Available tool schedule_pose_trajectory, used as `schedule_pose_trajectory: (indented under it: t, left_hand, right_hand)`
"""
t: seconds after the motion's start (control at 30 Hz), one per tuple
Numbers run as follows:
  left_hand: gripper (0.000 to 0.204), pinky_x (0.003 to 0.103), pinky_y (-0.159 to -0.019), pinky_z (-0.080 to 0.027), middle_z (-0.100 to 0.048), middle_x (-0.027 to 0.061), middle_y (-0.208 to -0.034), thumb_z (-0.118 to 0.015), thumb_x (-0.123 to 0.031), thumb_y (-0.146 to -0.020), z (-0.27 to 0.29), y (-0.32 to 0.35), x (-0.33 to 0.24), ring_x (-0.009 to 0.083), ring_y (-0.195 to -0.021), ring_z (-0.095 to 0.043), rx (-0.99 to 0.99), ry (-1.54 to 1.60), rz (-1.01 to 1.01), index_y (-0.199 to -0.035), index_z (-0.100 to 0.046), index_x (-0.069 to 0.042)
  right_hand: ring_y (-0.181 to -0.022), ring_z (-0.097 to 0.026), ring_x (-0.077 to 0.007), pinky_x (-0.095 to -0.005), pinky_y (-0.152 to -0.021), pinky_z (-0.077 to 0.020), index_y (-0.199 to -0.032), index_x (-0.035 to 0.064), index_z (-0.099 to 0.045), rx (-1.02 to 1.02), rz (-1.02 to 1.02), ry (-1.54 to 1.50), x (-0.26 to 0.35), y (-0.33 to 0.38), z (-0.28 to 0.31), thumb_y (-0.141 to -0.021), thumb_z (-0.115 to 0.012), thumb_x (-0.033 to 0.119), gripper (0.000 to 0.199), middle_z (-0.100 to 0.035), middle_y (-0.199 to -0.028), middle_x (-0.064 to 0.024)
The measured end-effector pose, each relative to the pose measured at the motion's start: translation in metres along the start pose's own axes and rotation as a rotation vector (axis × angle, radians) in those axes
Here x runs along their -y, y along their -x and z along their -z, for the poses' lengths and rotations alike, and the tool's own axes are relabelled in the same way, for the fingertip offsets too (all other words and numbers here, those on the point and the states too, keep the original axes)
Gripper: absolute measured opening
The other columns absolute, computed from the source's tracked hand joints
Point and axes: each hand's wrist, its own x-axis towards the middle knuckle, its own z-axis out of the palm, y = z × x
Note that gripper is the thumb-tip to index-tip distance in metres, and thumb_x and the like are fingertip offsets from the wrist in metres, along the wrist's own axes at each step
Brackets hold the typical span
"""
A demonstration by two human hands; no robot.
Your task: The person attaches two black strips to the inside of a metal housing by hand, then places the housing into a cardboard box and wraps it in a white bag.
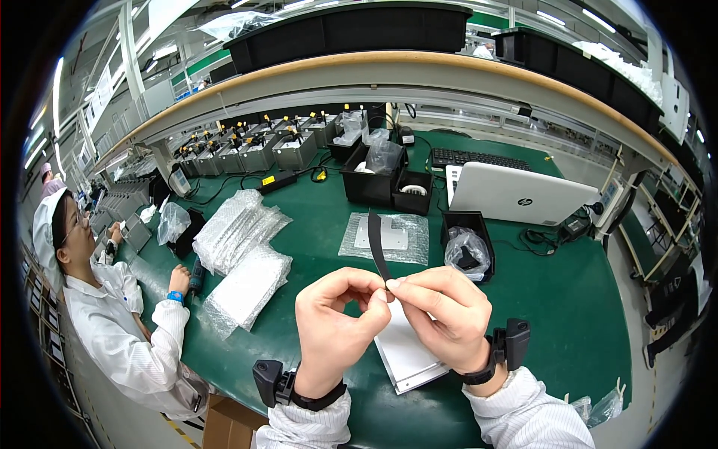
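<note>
A narrow black strip (376,243) rises from between my hands, its upper end free and slightly curved. My left hand (336,318) pinches its lower end between thumb and forefinger. Right beside that grip, the fingertips of my right hand (449,314) are closed on the same end, the two hands almost touching. Under the hands lies a white flat panel (404,355), partly hidden by my fingers. Just beyond the strip, a white plate with holes (394,233) rests on a bubble wrap sheet (349,241).
Bubble-wrapped packs (243,254) are piled at left, near a co-worker (120,322) holding a power screwdriver (197,278). A laptop (516,193), black bins (369,183) and a bin with plastic bags (469,251) stand behind. Grey metal boxes (295,153) line the back; a shelf (374,67) spans above.
</note>
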Motion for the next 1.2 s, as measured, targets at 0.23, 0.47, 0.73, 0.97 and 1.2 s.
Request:
schedule_pose_trajectory:
  t: [0.23, 0.47, 0.73, 0.97, 1.2]
  left_hand:
    - [0.009, 0.024, -0.073, -0.054, -0.072, 0.0081, -0.087, -0.068, 0.005, -0.085, 0.0027, 0.0001, -0.0083, 0.0108, -0.081, -0.067, 0.071, 0.049, 0.08, -0.094, -0.071, 0.005]
    - [0.01, 0.023, -0.073, -0.054, -0.072, 0.0076, -0.089, -0.067, 0.005, -0.085, 0.0038, 0.0002, -0.0046, 0.0102, -0.08, -0.067, 0.087, 0.041, 0.07, -0.094, -0.07, 0.006]
    - [0.006, 0.022, -0.071, -0.052, -0.071, 0.0059, -0.086, -0.067, 0.004, -0.085, 0.0032, -0.0002, -0.0043, 0.0086, -0.077, -0.065, 0.067, 0.02, 0.05, -0.09, -0.07, 0.004]
    - [0.003, 0.022, -0.069, -0.05, -0.069, 0.0042, -0.083, -0.068, 0.004, -0.083, 0.0023, -0.0014, 0.0005, 0.0084, -0.074, -0.062, 0.047, -0.003, 0.016, -0.086, -0.069, 0.003]
    - [0.005, 0.024, -0.061, -0.049, -0.067, 0.0051, -0.076, -0.07, 0.002, -0.08, -0.0021, -0.0011, 0.001, 0.0103, -0.066, -0.06, 0.01, -0.192, -0.141, -0.083, -0.067, 0.0]
  right_hand:
    - [-0.077, -0.069, -0.021, -0.0298, -0.065, -0.0554, -0.099, 0.0057, -0.075, -0.009, 0.022, 0.026, -0.0034, -0.0011, 0.0022, -0.069, -0.075, -0.012, 0.035, -0.07, -0.088, -0.0053]
    - [-0.077, -0.069, -0.0207, -0.0295, -0.066, -0.0552, -0.096, 0.0058, -0.076, -0.017, 0.029, 0.062, -0.0014, -0.0007, 0.0012, -0.069, -0.076, -0.012, 0.033, -0.07, -0.086, -0.0054]
    - [-0.076, -0.069, -0.0205, -0.0289, -0.065, -0.054, -0.096, 0.0061, -0.075, -0.026, 0.039, 0.056, -0.0017, -0.0003, -0.0012, -0.069, -0.076, -0.012, 0.032, -0.071, -0.087, -0.0056]
    - [-0.077, -0.071, -0.0223, -0.0298, -0.066, -0.0552, -0.096, 0.0031, -0.071, 0.026, -0.037, -0.021, -0.0009, -0.0024, 0.0, -0.072, -0.076, -0.01, 0.028, -0.073, -0.088, -0.009]
    - [-0.078, -0.072, -0.0233, -0.0303, -0.068, -0.0563, -0.096, 0.0021, -0.068, 0.043, -0.042, 0.017, -0.0029, -0.0016, 0.0037, -0.074, -0.075, -0.009, 0.026, -0.074, -0.089, -0.0104]
